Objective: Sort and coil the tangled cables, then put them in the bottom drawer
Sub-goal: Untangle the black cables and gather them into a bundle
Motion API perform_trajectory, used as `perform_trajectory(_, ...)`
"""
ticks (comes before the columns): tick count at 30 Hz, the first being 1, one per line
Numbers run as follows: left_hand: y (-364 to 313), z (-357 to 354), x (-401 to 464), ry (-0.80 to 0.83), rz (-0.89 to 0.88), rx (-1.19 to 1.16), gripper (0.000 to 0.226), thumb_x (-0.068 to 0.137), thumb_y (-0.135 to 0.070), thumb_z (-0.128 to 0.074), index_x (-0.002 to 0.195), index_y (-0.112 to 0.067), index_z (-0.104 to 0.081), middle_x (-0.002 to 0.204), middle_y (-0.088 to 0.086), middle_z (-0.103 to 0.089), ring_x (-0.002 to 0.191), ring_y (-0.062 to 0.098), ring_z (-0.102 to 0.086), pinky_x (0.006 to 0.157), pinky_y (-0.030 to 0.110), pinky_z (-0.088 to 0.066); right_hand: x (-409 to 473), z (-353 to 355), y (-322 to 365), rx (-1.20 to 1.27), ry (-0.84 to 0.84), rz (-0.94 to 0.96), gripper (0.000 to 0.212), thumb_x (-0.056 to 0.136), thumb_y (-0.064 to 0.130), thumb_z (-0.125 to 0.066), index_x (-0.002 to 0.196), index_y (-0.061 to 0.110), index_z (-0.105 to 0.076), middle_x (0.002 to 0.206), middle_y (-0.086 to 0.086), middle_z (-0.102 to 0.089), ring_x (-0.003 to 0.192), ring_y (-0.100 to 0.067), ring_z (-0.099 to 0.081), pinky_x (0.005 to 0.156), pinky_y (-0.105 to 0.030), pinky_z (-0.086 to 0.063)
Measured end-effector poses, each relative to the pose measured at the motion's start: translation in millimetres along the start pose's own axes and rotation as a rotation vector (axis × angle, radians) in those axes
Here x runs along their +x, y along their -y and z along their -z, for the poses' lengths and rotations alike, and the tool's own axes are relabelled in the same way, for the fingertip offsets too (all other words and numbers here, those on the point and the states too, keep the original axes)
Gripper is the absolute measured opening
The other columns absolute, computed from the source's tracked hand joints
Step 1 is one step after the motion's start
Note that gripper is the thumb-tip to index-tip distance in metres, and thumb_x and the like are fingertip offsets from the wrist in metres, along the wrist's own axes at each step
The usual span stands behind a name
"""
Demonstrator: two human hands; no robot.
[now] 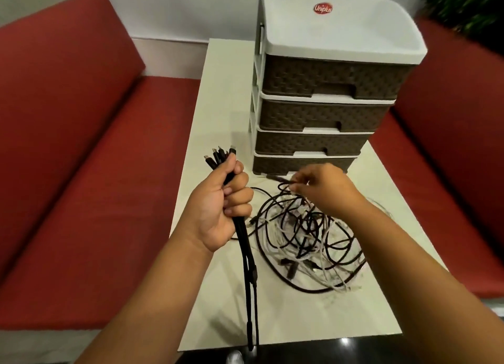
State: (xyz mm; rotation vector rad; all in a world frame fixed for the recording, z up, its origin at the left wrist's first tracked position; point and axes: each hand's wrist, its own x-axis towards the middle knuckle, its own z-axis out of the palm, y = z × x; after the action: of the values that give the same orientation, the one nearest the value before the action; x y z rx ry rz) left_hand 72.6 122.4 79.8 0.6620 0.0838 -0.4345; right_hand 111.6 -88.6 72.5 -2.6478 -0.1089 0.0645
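While the red "Uniplus" sticker (322, 9) marks the drawer unit (327, 91), the left hand (221, 203) grips a bundle of black cables (246, 254), plugs up; the right hand (324, 190) pinches a black plug (278, 177) above the tangle (308, 241) on the table (218, 91) before the bottom drawer (302, 165).

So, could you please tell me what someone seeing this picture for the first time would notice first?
Probably the tangled heap of black and white cables on the white table, with the right hand pinching a black cable end at its far edge. Next, the left hand gripping a bundle of black cables, plugs upward. Behind stands a white-framed, four-drawer unit with brown woven-pattern fronts, all drawers closed.
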Motion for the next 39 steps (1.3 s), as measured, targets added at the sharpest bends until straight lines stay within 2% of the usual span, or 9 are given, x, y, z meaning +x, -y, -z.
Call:
perform_trajectory(3, -1.5, -3.5, 7.8, 0.03, 0.028, 0.006, 0.025, 0.093, -0.037, -0.047, 0.073, -0.021, -0.045, 0.049, -0.009, -0.024, 0.034, 0.001, -0.022, 0.033, 0.013, -0.013, 4.0, 25.6, 2.2, 0.39, -0.146, -0.065, 0.009, 0.082, 0.03, -0.075, 0.086, 0.023, -0.072, 0.066, 0.01, -0.062, 0.054, 0.003, -0.05, 0.054, -0.017, -0.038)
perform_trajectory(5, -1.8, -5.2, 12.5, 0.046, 0.047, 0.002, 0.026, 0.094, -0.037, -0.046, 0.073, -0.021, -0.046, 0.049, -0.009, -0.025, 0.034, 0.001, -0.022, 0.033, 0.013, -0.013, 5.2, 29.1, 1.3, 0.407, -0.113, -0.072, 0.008, 0.084, 0.03, -0.074, 0.088, 0.024, -0.073, 0.07, 0.011, -0.065, 0.06, 0.001, -0.055, 0.059, -0.018, -0.043)
perform_trajectory(8, -1.0, -6.9, 19.6, 0.06, 0.068, 0.013, 0.026, 0.094, -0.037, -0.046, 0.073, -0.021, -0.046, 0.049, -0.009, -0.024, 0.034, 0.001, -0.022, 0.033, 0.014, -0.012, 6.3, 25.5, -12.4, 0.398, -0.087, -0.112, 0.01, 0.089, 0.027, -0.068, 0.097, 0.023, -0.073, 0.079, 0.006, -0.07, 0.073, -0.009, -0.064, 0.074, -0.032, -0.055)
perform_trajectory(13, 1.9, -6.6, 26.1, 0.079, 0.084, 0.015, 0.026, 0.094, -0.037, -0.046, 0.073, -0.021, -0.046, 0.048, -0.008, -0.025, 0.033, 0.001, -0.023, 0.033, 0.013, -0.013, -7.3, 20.0, -49.2, 0.09, -0.158, -0.194, 0.011, 0.09, 0.016, -0.065, 0.096, 0.017, -0.073, 0.082, 0.004, -0.066, 0.082, -0.017, -0.062, 0.07, -0.024, -0.04)
perform_trajectory(18, 4.9, -11.6, 29.3, 0.075, 0.09, 0.04, 0.027, 0.094, -0.037, -0.045, 0.073, -0.021, -0.045, 0.048, -0.009, -0.024, 0.033, 0.0, -0.023, 0.033, 0.013, -0.011, -22.0, -2.7, -80.8, -0.218, -0.093, -0.089, 0.02, 0.087, 0.01, -0.065, 0.102, 0.019, -0.075, 0.103, -0.002, -0.07, 0.098, -0.025, -0.058, 0.081, -0.03, -0.043)
perform_trajectory(22, 6.1, -14.5, 31.0, 0.066, 0.102, 0.054, 0.027, 0.095, -0.037, -0.045, 0.073, -0.021, -0.046, 0.049, -0.009, -0.024, 0.034, 0.0, -0.022, 0.034, 0.014, -0.011, -16.8, -17.3, -92.0, -0.394, -0.172, -0.034, 0.02, 0.087, 0.022, -0.066, 0.106, 0.027, -0.069, 0.105, 0.002, -0.067, 0.097, -0.024, -0.051, 0.078, -0.035, -0.043)
perform_trajectory(28, 7.2, -17.8, 31.6, 0.071, 0.11, 0.068, 0.027, 0.095, -0.037, -0.045, 0.074, -0.021, -0.045, 0.049, -0.009, -0.023, 0.034, 0.0, -0.022, 0.034, 0.014, -0.011, -11.8, -16.3, -98.2, -0.582, -0.103, -0.023, 0.018, 0.091, 0.035, -0.059, 0.107, 0.028, -0.065, 0.105, 0.004, -0.063, 0.104, -0.023, -0.05, 0.076, -0.035, -0.033)
perform_trajectory(33, 6.8, -20.5, 31.9, 0.073, 0.112, 0.067, 0.026, 0.094, -0.037, -0.046, 0.074, -0.021, -0.045, 0.049, -0.009, -0.023, 0.034, 0.0, -0.022, 0.035, 0.014, -0.008, -9.2, 24.8, -85.0, -0.45, -0.167, -0.036, 0.013, 0.089, 0.033, -0.062, 0.099, 0.026, -0.066, 0.098, 0.003, -0.064, 0.101, -0.026, -0.057, 0.077, -0.035, -0.04)
perform_trajectory(39, 7.4, -24.7, 35.0, 0.081, 0.115, 0.062, 0.026, 0.094, -0.037, -0.047, 0.074, -0.021, -0.045, 0.049, -0.009, -0.023, 0.034, 0.0, -0.022, 0.034, 0.014, -0.01, -17.9, 97.1, -44.8, 0.182, -0.232, -0.019, 0.01, 0.087, 0.024, -0.07, 0.087, 0.016, -0.065, 0.077, -0.003, -0.063, 0.069, -0.017, -0.056, 0.067, -0.032, -0.045)
